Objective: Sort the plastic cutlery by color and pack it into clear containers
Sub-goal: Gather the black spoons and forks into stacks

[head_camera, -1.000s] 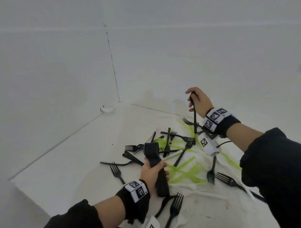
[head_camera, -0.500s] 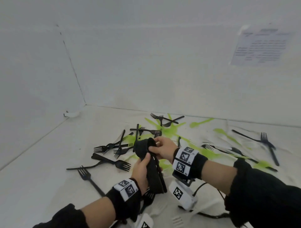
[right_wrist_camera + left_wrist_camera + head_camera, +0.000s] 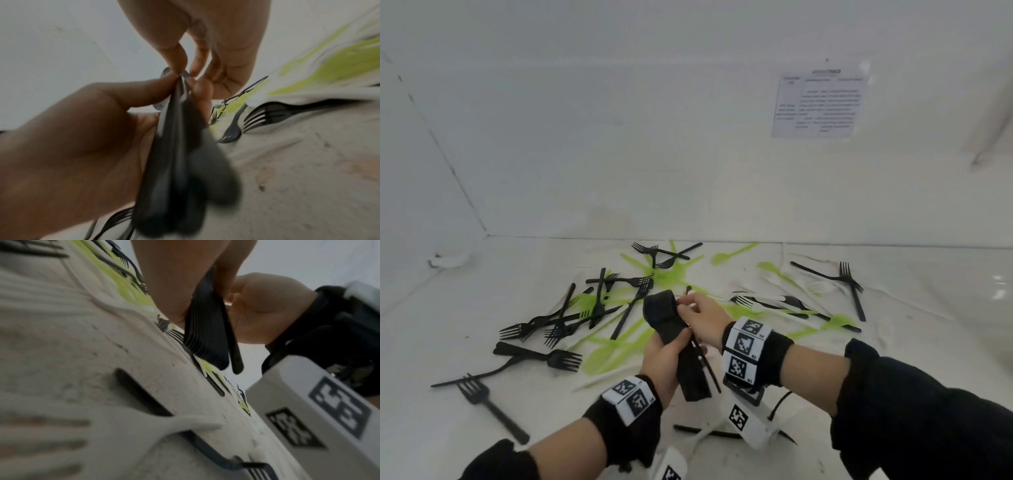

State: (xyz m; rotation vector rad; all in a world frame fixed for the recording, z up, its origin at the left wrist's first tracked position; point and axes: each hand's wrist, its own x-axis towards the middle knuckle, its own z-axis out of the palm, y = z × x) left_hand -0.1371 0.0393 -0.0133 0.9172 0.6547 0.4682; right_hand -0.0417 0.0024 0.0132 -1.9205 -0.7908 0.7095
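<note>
The left hand (image 3: 666, 356) grips a thick stack of black forks (image 3: 674, 337) around its middle, fingers and thumb curled round the nested handles, the stack held above the table with the tines up and tilted away. The right hand (image 3: 703, 317) sits just beside it, its fingertips (image 3: 683, 303) pinching a single black fork (image 3: 705, 359) against the right side of the stack; that fork's handle stands slightly apart from the others at the lower end. In the left wrist view the stack (image 3: 207, 331) shows as many thin layered handles with the single fork (image 3: 232, 344) lying along its outer side. In the right wrist view both hands meet at the top of the bundle (image 3: 180, 146), which is blurred.

Below the hands, the white table (image 3: 465, 404) carries loose cutlery: scattered black forks (image 3: 558, 329) to the left and behind, green cutlery (image 3: 619, 346) under and between them, and a few white pieces (image 3: 767, 298) to the right that are hard to make out. More black forks (image 3: 851, 284) lie far right. A printed sheet (image 3: 820, 102) hangs on the white wall behind.
</note>
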